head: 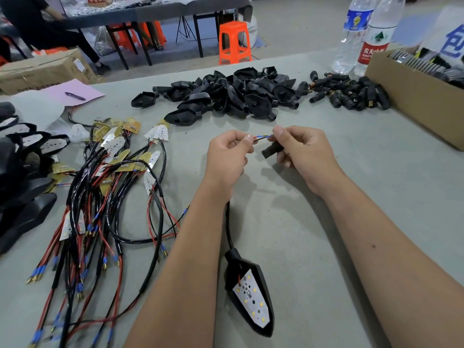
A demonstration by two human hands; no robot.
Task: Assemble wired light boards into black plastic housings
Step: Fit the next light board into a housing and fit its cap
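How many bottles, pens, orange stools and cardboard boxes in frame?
Water bottles: 2
Pen: 1
Orange stool: 1
Cardboard boxes: 2, one on the table, one on the floor
Total: 6

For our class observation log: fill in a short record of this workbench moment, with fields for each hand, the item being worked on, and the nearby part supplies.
left hand: pinches the wire ends
right hand: pinches the wire ends, holds a black sleeve
housing with board: lies between the forearms
empty housings: heap, far centre
wired boards: tangle, left
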